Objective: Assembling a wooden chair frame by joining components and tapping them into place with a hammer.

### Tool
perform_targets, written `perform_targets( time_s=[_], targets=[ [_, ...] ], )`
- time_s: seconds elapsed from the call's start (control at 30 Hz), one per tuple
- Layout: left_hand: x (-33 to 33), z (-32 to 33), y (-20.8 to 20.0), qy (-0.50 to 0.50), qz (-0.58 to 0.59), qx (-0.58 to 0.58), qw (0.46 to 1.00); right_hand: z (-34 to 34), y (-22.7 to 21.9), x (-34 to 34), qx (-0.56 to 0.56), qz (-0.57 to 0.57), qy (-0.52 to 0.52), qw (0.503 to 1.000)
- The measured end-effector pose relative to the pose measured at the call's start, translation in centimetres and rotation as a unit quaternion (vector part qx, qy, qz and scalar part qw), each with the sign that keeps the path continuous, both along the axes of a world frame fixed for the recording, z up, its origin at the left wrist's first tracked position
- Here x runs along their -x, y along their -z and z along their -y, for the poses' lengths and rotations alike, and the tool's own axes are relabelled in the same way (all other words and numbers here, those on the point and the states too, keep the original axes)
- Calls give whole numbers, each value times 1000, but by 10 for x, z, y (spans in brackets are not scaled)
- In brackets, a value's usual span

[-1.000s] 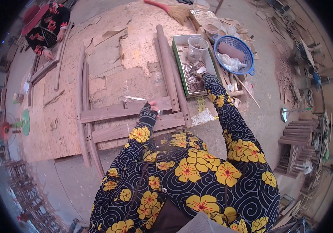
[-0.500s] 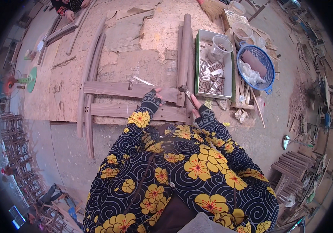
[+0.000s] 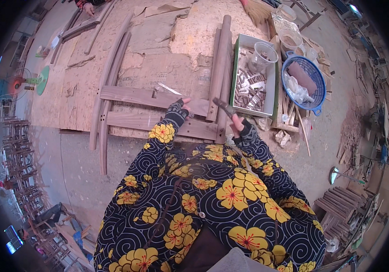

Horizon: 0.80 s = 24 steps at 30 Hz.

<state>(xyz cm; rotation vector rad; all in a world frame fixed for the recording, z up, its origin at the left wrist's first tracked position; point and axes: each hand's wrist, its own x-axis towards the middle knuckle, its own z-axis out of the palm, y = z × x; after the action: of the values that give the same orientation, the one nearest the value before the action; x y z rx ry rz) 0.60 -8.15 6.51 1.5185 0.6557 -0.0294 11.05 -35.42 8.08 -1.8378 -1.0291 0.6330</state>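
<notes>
light: moderate, diffuse | shadows: soft | edges: fisheye-bent | corners: black

black jacket, grey swirls, yellow flowers, patterned fingerless gloves.

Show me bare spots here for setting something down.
Best: the cardboard between the left posts and right posts, beyond the white strip. Also the tabletop outside the left posts. Crowded: the crosspieces by the left hand; the right side with box and blue basket.

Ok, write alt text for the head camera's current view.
A person's right hand holds a dark hammer-like tool; the left hand is at a brown wooden frame. To the right are an open box of small brown pieces and a blue basket.
</notes>
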Motion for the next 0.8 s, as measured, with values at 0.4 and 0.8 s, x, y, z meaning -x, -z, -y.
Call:
perform_targets(
  time_s=[0.4,0.8],
  targets=[
    [-5,-4,1,25,-27,-22,999,-25,-36,1,219,-36,49,974],
    [-5,-8,3,44,0,20,999,-1,11,13,11,167,11,986]
  ],
)
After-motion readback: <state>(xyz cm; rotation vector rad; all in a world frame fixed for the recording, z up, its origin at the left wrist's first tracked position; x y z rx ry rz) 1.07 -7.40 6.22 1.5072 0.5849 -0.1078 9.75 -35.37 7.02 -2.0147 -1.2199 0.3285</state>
